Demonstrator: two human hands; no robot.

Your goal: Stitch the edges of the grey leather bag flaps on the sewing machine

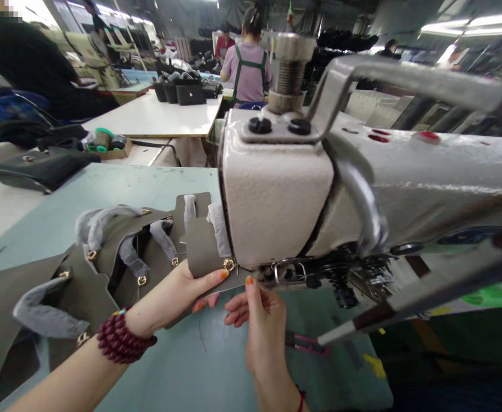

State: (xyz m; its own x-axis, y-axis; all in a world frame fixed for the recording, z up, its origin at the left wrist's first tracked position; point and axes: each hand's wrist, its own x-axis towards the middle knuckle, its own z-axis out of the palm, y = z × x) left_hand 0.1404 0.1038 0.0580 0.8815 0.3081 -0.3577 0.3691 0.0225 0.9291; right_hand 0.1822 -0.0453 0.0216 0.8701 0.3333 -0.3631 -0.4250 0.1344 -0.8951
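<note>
Leather piece [202, 252] sits at the sewing machine [277, 200] head, pinched by the left hand [178, 297]; the right hand [262, 320] pinches its edge beside the gold ring [229, 264]. Best keep it flat, fingers off the needle area.

A bag-making factory: industrial sewing machine [362, 189], worktables [156, 117], finished handbags [190, 93].

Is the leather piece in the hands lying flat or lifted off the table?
Lifted: the left hand and right hand hold the leather piece up at the sewing machine.
</note>
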